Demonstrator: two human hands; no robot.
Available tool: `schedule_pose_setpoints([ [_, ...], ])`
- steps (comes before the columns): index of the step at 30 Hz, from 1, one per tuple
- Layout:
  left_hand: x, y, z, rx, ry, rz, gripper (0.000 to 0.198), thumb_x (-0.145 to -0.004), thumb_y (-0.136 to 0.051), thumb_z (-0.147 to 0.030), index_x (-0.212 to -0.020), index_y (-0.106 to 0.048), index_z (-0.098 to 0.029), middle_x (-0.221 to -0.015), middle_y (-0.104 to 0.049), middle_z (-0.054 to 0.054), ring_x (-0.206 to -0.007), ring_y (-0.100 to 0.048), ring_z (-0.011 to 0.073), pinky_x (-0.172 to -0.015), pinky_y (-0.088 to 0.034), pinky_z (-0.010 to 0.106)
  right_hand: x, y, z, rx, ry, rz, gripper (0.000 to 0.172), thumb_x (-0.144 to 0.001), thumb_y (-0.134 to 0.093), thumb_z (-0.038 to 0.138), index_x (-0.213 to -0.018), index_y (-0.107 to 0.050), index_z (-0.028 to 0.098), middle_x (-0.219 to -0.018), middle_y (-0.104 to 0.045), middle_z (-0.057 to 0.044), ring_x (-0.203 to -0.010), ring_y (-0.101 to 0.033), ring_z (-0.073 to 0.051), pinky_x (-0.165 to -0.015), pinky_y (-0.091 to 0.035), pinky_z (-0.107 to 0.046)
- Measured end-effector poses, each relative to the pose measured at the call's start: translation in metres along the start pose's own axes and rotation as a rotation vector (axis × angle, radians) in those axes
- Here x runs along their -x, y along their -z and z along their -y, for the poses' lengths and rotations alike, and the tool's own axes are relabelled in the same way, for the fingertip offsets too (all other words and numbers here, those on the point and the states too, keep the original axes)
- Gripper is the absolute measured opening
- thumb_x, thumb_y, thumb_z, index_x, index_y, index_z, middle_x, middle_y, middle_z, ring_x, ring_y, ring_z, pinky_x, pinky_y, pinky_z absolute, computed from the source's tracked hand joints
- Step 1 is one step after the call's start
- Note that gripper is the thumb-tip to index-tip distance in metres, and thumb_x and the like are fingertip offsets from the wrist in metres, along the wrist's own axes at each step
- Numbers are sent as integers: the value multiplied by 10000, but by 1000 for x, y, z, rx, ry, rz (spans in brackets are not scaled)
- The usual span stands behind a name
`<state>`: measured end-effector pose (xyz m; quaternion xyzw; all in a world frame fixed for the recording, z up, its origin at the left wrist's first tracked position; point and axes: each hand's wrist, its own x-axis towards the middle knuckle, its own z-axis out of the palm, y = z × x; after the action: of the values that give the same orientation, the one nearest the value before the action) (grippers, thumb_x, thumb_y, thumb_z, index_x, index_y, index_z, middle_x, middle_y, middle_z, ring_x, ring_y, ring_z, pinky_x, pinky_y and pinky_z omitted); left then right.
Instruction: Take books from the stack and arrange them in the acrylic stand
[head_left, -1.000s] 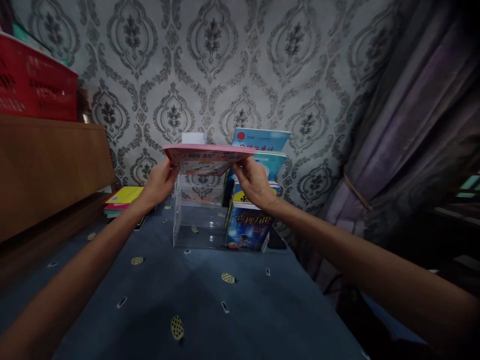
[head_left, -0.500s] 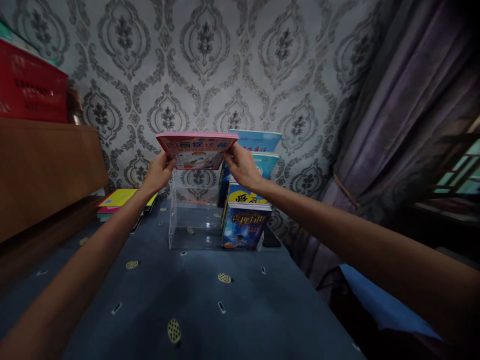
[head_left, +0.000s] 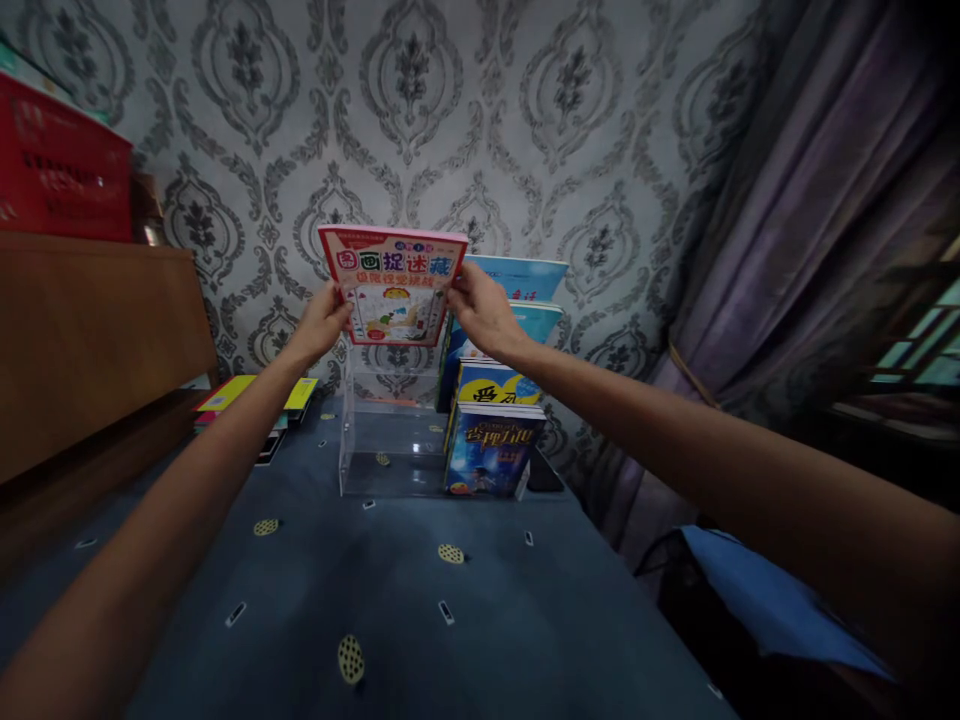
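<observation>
At the far left, a red basket [head_left: 67, 175] is cut off by the edge of the view, so its contents barely show. It sits on a brown cabinet [head_left: 97, 340], also cut off; a small object [head_left: 148, 215] beside the basket is too dark to make out. Next comes a pile of books [head_left: 234, 393] with a yellow cover on top, partly hidden behind the left forearm.

The left hand [head_left: 322, 320] pinches the left edge of a pink-edged book [head_left: 396, 290], its fingers partly out of sight behind the cover. The book is in the air, front facing the camera, above the vacant left side of a clear rack [head_left: 346, 455]; whether it touches the rack's upper part cannot be told. The right hand [head_left: 480, 308] grips the book's right edge, its fingertips partly hidden.

That hand and wrist cover parts of the light-blue books [head_left: 538, 320] and the yellow-and-blue book [head_left: 517, 385] standing in the rack's right side. In front stands a dark-blue book [head_left: 491, 455], its title blurred. A black object [head_left: 545, 476] lies just beside, half hidden. Farther right, a purple curtain [head_left: 720, 250] fades into shadow above a blue cloth [head_left: 772, 590], partly covered by the right forearm.
</observation>
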<state>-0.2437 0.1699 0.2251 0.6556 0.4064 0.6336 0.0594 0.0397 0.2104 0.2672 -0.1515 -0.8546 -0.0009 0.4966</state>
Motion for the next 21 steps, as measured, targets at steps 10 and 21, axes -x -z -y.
schedule_pose_setpoints([
  [10, -15, -17, 3, 58, 201, -42, 432, -761, -610, -146, -1192, -627, -157, -978, -747, 51, -778, -672, 176, -655, -586, 275, -22, 8, -4, -14, -22, -68, 408, -877, -513, 185, -1284, -521, 198, -1162, -727, -129, -1072, -687, -283, -1017, -539, -546],
  [21, -14, -19, 8, 38, 277, 63, 455, -731, -614, -172, -1184, -637, -145, -966, -756, 66, -797, -691, 208, -647, -574, 291, 20, 22, 9, -163, -165, -30, 373, -854, -511, 171, -1225, -547, 189, -1127, -672, -124, -1023, -688, -265, -715, -651, -410],
])
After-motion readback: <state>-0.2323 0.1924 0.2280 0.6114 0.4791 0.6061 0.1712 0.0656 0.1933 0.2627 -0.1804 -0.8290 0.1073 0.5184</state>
